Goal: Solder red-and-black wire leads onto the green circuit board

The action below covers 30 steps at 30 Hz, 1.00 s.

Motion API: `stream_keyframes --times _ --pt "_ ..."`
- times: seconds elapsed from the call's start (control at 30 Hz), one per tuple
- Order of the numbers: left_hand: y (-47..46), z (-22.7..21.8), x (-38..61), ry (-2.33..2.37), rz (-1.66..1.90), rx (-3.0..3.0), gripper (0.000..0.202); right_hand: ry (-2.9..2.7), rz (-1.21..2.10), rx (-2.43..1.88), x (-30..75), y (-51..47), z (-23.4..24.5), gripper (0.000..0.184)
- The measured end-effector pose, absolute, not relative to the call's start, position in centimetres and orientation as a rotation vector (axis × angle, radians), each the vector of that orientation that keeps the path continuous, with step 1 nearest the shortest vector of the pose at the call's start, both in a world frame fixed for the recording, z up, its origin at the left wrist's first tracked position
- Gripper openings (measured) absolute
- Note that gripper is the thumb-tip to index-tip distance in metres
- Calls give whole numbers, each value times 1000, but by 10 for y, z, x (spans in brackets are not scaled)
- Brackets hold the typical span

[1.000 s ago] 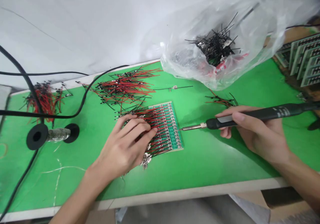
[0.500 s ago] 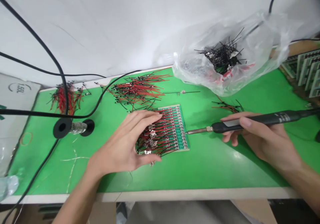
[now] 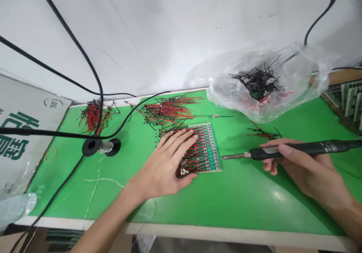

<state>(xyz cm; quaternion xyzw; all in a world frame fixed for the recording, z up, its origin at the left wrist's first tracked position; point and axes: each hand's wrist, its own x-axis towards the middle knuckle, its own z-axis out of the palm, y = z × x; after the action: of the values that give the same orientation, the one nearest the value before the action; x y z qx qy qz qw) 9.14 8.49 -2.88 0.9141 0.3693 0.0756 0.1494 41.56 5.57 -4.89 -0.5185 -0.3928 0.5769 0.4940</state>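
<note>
My left hand [image 3: 166, 164] lies flat, fingers stretched, over red and black wires [image 3: 195, 155] joined to a green circuit board [image 3: 212, 158]. Its thumb rests near the board's front edge, and the palm hides part of the wires and board. In my right hand [image 3: 313, 166] is a soldering iron [image 3: 302, 149] with a black handle, held like a pen. The iron's metal tip points left, close to the board's right edge; whether it touches I cannot tell. Rows of shiny solder points run along the board.
Behind the board lie a pile of red and black wires [image 3: 169, 109] and a clear plastic bag [image 3: 226, 98] of black wires. A solder spool [image 3: 93, 145] stands left beneath a black cable [image 3: 56, 133]. More wires [image 3: 266, 133] lie near my right hand; boards [image 3: 350, 102] stand far right.
My left hand has flattened, its fingers reaching further over the wires; before, it was arched around them. The camera view has shifted. The soldering iron stays near the board's right edge.
</note>
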Motion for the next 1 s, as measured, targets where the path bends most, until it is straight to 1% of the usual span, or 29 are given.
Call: stream_keyframes --times 0.07,0.1,0.13,0.17,0.23,0.27,0.43,0.57,0.67,0.77,0.9,1.0 --pt "87 -26 89 1038 234 2588 90 -955 1402 -1257 416 56 -50 23" --pt "90 -24 86 1054 276 2580 87 -956 1407 -1256 416 57 -52 23" --pt "94 -21 84 1097 346 2588 79 -957 1414 -1254 416 57 -53 22" --pt "101 -19 80 1157 428 2601 66 -958 1426 -1250 416 58 -54 22" --pt "119 -17 72 1325 587 2670 33 -946 1438 -1241 415 59 -56 21" --pt "130 -17 69 1355 586 2688 27 -938 1444 -1237 413 60 -56 22" --pt "176 -24 58 1173 381 2730 21 -906 1466 -1282 403 59 -47 22" --pt "182 -28 62 1172 384 2653 23 -937 1487 -1316 402 62 -44 21" --pt "181 -25 66 1191 486 2536 19 -956 1480 -1269 405 66 -49 21" --pt "184 -15 64 1264 697 2336 16 -915 1464 -1252 408 67 -56 21" --pt "188 -2 54 1350 999 1956 18 -891 1449 -1253 409 64 -60 20" --pt "189 -1 49 1309 1125 1708 19 -897 1434 -1261 408 64 -60 20"
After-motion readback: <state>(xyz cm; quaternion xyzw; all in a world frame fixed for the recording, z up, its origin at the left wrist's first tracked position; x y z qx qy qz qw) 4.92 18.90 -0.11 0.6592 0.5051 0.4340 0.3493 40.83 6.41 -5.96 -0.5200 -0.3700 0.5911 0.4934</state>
